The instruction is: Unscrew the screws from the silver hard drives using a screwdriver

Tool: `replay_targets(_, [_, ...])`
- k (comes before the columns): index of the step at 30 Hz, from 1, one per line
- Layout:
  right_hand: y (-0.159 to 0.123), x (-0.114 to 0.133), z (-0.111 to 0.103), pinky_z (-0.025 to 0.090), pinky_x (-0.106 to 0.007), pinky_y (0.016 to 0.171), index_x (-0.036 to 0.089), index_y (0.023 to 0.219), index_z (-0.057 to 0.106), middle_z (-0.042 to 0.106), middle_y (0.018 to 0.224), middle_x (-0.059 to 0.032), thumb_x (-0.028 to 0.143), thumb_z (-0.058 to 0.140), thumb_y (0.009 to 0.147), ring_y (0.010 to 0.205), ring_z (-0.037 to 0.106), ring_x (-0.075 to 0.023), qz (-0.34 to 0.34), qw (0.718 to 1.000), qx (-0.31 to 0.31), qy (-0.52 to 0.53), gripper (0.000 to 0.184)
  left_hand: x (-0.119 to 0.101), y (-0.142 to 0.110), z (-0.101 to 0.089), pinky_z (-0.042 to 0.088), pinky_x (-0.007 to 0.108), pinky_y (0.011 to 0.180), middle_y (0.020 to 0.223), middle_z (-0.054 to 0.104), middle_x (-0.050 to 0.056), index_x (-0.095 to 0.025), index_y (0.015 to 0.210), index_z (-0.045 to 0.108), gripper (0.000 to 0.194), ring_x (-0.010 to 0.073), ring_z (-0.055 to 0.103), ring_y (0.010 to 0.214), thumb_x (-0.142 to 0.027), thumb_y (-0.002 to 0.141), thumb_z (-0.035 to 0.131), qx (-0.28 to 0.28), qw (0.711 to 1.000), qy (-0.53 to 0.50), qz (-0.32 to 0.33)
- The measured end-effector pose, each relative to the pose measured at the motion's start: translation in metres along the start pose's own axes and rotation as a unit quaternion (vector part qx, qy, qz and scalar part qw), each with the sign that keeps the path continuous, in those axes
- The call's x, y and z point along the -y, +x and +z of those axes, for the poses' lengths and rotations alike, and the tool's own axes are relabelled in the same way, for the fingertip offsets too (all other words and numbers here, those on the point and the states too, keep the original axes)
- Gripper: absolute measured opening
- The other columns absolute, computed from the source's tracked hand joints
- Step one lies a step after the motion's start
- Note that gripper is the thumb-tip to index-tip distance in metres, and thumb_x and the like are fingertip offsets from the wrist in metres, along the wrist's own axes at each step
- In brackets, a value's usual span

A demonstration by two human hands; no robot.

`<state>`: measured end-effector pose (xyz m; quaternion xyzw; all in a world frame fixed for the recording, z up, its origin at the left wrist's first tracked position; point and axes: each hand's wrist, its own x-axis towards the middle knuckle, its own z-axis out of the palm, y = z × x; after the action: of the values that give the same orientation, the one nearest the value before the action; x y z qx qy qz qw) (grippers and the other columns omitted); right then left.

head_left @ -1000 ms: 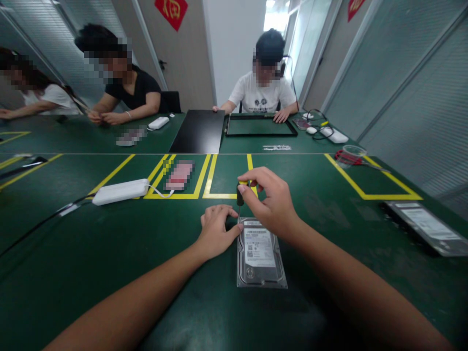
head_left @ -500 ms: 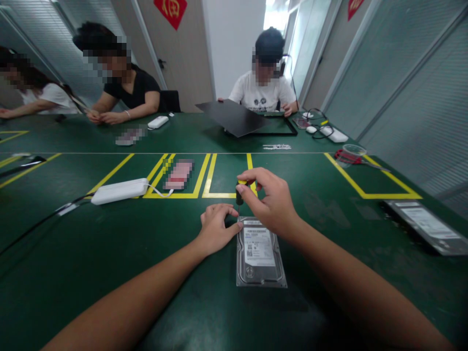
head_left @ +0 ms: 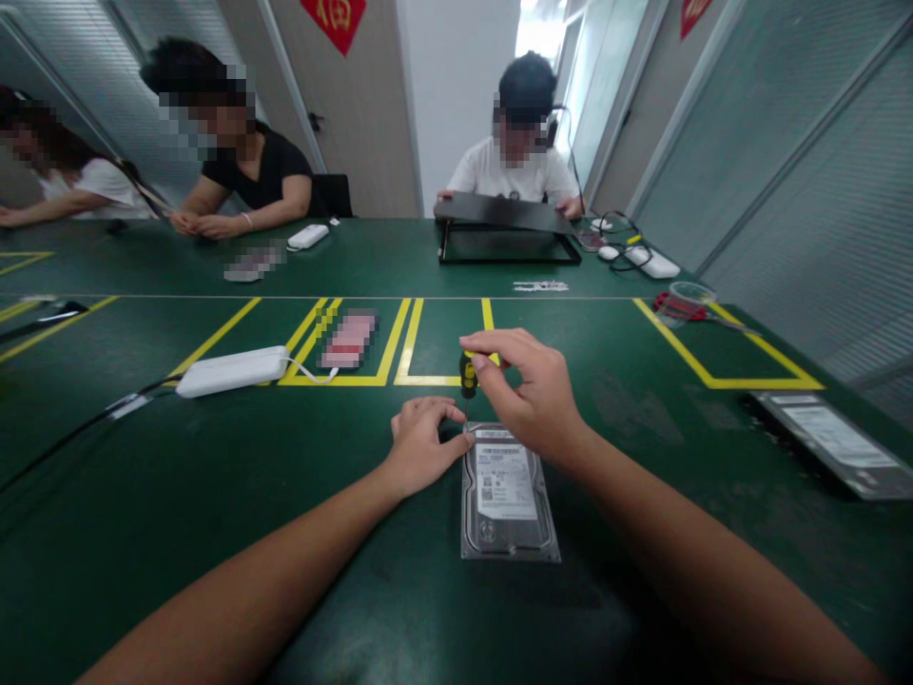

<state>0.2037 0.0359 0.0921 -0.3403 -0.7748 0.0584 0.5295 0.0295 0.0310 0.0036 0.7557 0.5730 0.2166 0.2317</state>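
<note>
A silver hard drive (head_left: 506,490) with a white label lies flat on the green table in front of me. My left hand (head_left: 426,442) holds it at the far left corner, thumb on its edge and index finger beside the screwdriver shaft. Above that corner, a small black-and-yellow screwdriver (head_left: 468,374) stands upright, its tip down at the drive; the exact contact is too small to make out. The fingers and thumb of my right hand (head_left: 524,385) are closed around its handle.
Another hard drive (head_left: 838,442) lies at the right. A white power bank (head_left: 233,371) with cables and a phone (head_left: 349,340) sit at left. Beyond are a clear cup (head_left: 690,295) and a co-worker (head_left: 510,171) with a dark panel (head_left: 506,211) over a black frame (head_left: 510,260).
The screwdriver handle has turned, and my right fingers have shifted slightly around it. My left hand and the drive stay put. Across the table, the co-worker's dark panel has swung back toward them.
</note>
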Motion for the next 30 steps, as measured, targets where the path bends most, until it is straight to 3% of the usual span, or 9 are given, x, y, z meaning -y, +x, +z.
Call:
replay_targets(7, [-0.0005, -0.0002, 0.0023, 0.051, -0.033, 0.076, 0.018, 0.094, 0.069, 0.062, 0.088, -0.0044, 0.021, 0.062, 0.087, 0.087, 0.059, -0.0162, 0.008, 1.0, -0.009, -0.004, 0.01, -0.0012, -0.0005, -0.001, 0.031, 0.047, 0.103, 0.129, 0.062, -0.002, -0.028, 0.099, 0.066, 0.023, 0.0286, 0.045, 0.125, -0.04, 0.08, 0.07, 0.001, 1.0, 0.0, -0.005])
replay_targets(13, [-0.001, -0.0013, 0.0022, 0.049, -0.038, 0.09, 0.021, 0.102, 0.068, 0.071, 0.103, -0.0048, 0.015, 0.048, 0.094, 0.1, 0.064, -0.0169, -0.012, 1.0, 0.008, 0.01, 0.023, -0.0019, -0.0002, -0.0008, 0.032, 0.047, 0.104, 0.129, 0.063, -0.002, -0.028, 0.098, 0.066, 0.023, 0.0289, 0.045, 0.124, -0.04, 0.079, 0.07, 0.001, 1.0, 0.0, -0.006])
replay_targets(18, [-0.0004, -0.0019, 0.0025, 0.05, -0.034, 0.081, 0.019, 0.095, 0.067, 0.068, 0.091, -0.003, 0.023, 0.062, 0.09, 0.089, 0.062, -0.0163, -0.01, 1.0, 0.003, -0.007, 0.008, -0.0014, 0.0, -0.0007, 0.032, 0.048, 0.103, 0.129, 0.062, -0.002, -0.028, 0.098, 0.066, 0.024, 0.0295, 0.045, 0.125, -0.04, 0.078, 0.07, 0.002, 1.0, 0.0, -0.01])
replay_targets(21, [-0.0009, -0.0021, 0.0027, 0.051, -0.034, 0.08, 0.018, 0.093, 0.068, 0.067, 0.09, -0.0038, 0.025, 0.064, 0.089, 0.088, 0.062, -0.0163, 0.004, 1.0, -0.011, -0.006, 0.009, -0.0012, -0.0001, -0.0007, 0.032, 0.048, 0.103, 0.129, 0.063, -0.002, -0.028, 0.098, 0.066, 0.023, 0.0293, 0.045, 0.125, -0.041, 0.079, 0.07, 0.003, 1.0, 0.0, -0.008])
replay_targets(26, [-0.0022, -0.0052, 0.0041, 0.05, -0.035, 0.089, 0.019, 0.104, 0.069, 0.073, 0.105, -0.0044, 0.014, 0.052, 0.093, 0.101, 0.065, -0.0157, -0.009, 1.0, -0.006, 0.007, 0.02, -0.0019, 0.0001, -0.001, 0.032, 0.047, 0.103, 0.128, 0.063, -0.001, -0.027, 0.098, 0.067, 0.023, 0.0289, 0.046, 0.124, -0.04, 0.079, 0.07, 0.001, 1.0, 0.003, -0.007])
replay_targets(30, [-0.002, -0.0051, 0.0048, 0.05, -0.034, 0.081, 0.021, 0.099, 0.068, 0.07, 0.095, -0.0027, 0.02, 0.061, 0.09, 0.091, 0.063, -0.0162, -0.011, 1.0, -0.004, -0.002, 0.012, -0.0013, 0.0001, -0.0006, 0.033, 0.047, 0.103, 0.129, 0.063, -0.001, -0.027, 0.098, 0.067, 0.023, 0.0289, 0.046, 0.125, -0.04, 0.079, 0.07, -0.001, 1.0, 0.003, -0.007])
